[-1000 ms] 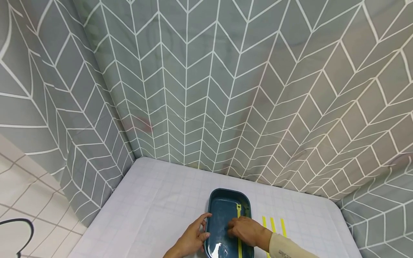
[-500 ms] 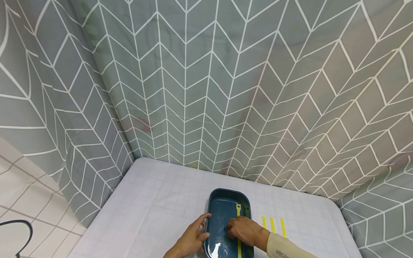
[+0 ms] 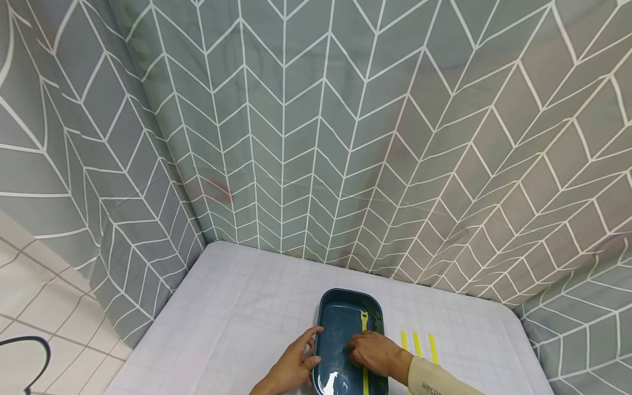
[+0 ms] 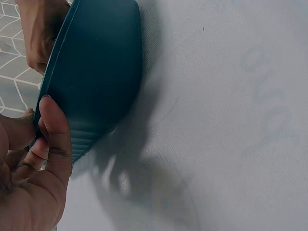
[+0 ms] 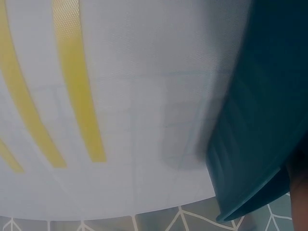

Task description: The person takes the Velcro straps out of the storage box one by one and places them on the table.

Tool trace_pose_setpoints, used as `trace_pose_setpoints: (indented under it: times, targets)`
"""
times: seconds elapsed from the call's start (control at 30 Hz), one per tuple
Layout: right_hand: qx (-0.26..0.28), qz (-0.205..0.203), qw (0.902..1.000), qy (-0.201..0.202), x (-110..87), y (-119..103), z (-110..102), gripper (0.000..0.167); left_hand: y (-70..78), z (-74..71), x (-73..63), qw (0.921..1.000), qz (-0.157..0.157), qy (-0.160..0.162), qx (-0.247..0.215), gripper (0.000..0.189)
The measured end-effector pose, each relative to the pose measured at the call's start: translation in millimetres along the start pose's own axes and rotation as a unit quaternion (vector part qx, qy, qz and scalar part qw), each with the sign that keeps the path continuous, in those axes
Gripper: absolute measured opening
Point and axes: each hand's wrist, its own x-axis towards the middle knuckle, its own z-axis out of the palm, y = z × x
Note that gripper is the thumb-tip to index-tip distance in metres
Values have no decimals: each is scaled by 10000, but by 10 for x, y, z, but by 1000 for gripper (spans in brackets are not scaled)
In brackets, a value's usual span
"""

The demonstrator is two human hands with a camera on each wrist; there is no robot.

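Observation:
In the head view a dark blue-green tray (image 3: 347, 299) with raised walls stands on the white-covered table. My left hand (image 3: 294, 359) grips its left rim; in the left wrist view the fingers (image 4: 57, 127) lie against the outside wall. Lengthwise inside the tray, towards its right side, runs a yellow strap (image 3: 365, 323) with a slotted head at the far end. My right hand (image 3: 373, 350) reaches over the right wall with fingers curled down at the strap, covering its middle. Its fingertips are hidden, so I cannot tell whether they pinch the strap.
Several more yellow straps (image 5: 84, 96) lie roughly side by side on the table (image 3: 237, 307), right of the tray and partly beneath the right forearm in the head view. A grey curtain (image 3: 296, 137) with white lines hangs along the table's far edge.
The right hand has shifted very slightly left inside the tray, and the yellow strap's far end has edged left too. The left hand and tray stay put.

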Motion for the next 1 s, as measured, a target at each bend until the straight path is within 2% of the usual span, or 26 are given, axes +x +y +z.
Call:
trace_pose_setpoints:
  times: [0.13,0.5,0.7,1.0]
  targets:
    - [-44,-17,10000,65,-7,-5,5,17,0,1,1,10000,8,-14,1,58]
    - [465,154,9987,-116,-31,17,7,18,-18,14,7,9999,-92,22,65,58]
    - [345,327,9988,-129,-36,4,-19,19,-10,3,7,10000,-8,-5,73,58]
    - [210,491,9978,399,-64,-4,-43,23,-6,-1,0,10000,34,-9,30,58]
